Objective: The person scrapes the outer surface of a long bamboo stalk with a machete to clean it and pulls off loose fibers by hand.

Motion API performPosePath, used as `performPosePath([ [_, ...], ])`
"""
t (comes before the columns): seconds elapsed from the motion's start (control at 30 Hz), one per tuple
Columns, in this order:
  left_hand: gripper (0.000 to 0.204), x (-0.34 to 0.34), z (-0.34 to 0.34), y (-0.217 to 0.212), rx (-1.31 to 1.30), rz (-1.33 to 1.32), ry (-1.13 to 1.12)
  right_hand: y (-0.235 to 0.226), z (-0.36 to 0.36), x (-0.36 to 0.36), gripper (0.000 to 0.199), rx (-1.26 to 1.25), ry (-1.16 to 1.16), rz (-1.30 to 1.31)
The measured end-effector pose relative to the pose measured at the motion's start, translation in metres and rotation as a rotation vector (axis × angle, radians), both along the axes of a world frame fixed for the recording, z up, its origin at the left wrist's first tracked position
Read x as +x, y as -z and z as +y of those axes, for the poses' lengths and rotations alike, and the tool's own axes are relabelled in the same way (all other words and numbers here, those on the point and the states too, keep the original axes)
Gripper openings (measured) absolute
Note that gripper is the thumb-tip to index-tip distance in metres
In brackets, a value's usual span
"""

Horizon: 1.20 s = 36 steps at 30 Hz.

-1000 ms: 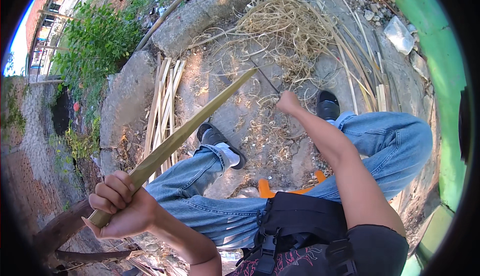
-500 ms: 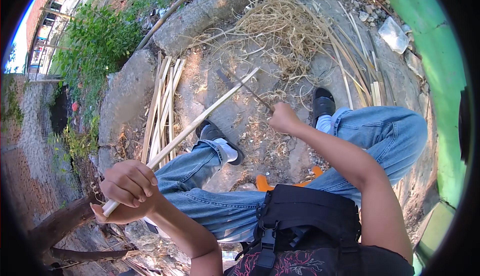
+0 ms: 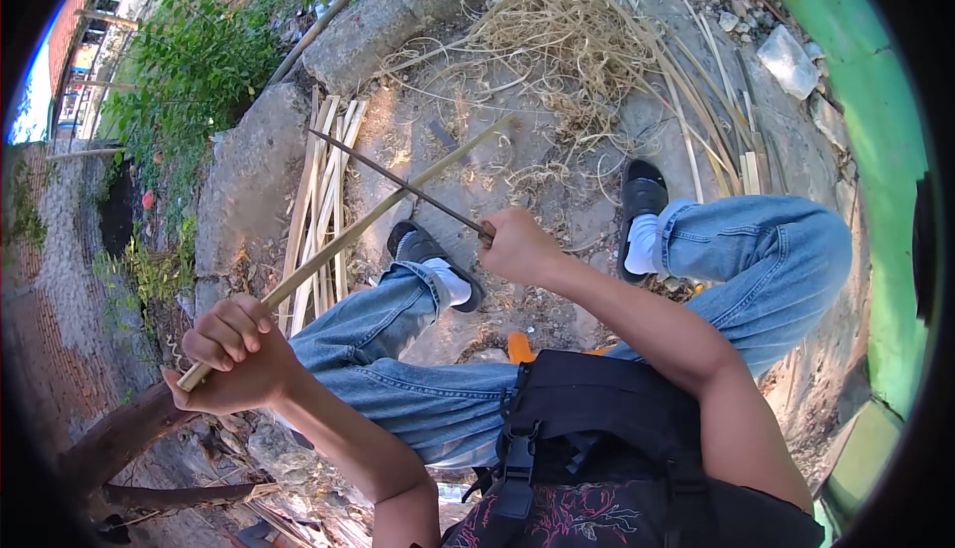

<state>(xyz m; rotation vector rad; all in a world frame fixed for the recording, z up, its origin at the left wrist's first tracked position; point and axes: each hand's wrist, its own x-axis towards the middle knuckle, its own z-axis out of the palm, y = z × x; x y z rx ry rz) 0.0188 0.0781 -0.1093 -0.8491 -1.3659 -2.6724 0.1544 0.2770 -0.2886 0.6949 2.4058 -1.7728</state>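
Observation:
My left hand (image 3: 234, 354) is closed around the near end of a long, narrow bamboo strip (image 3: 343, 238), which slants up to the right over my leg. In my closed right hand (image 3: 519, 247) is a knife with a long, thin, dark blade (image 3: 443, 206). Its blade crosses the strip a little beyond the strip's middle, pointing to the upper left. Whether the edge touches the strip I cannot tell. The knife's handle is mostly hidden inside my fist.
A bundle of pale strips (image 3: 323, 205) lies left of my sandalled foot (image 3: 435, 262). Curly shavings (image 3: 567, 41) are heaped ahead, with more long strips (image 3: 731, 140) to the right. A dark log (image 3: 124, 434) lies at lower left, and a green wall (image 3: 856, 81) borders the right.
My right hand has moved left and slightly nearer, bringing the blade from near the strip's far end to across it. My left hand has shifted slightly left and upward; the strip's visible face looks darker.

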Motion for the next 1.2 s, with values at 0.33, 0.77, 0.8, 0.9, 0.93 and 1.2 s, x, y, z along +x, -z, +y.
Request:
performPosePath([
  [0.33,0.055,0.003,0.003,-0.003,-0.029,0.003,0.018,-0.014,0.007,0.018,0.013,-0.050,-0.008,-0.164],
  [0.77,0.055,0.008,0.006,-0.010,-0.103,0.156,0.231,-0.057,-0.008,0.020,0.011,0.079,-0.110,0.078],
  [0.8,0.055,0.008,0.003,-0.012,-0.104,0.150,0.239,-0.038,0.005,0.024,0.011,0.077,-0.102,0.072],
  [0.9,0.055,0.004,0.014,-0.002,-0.110,0.190,0.326,0.042,0.043,0.031,0.017,0.122,0.002,-0.266],
  [0.93,0.055,0.005,0.011,-0.003,-0.116,0.187,0.316,0.025,0.034,0.026,0.017,0.119,-0.009,-0.268],
  [1.2,0.057,-0.002,0.004,-0.005,-0.088,0.172,0.253,0.038,0.035,0.020,0.015,0.077,0.037,-0.320],
])
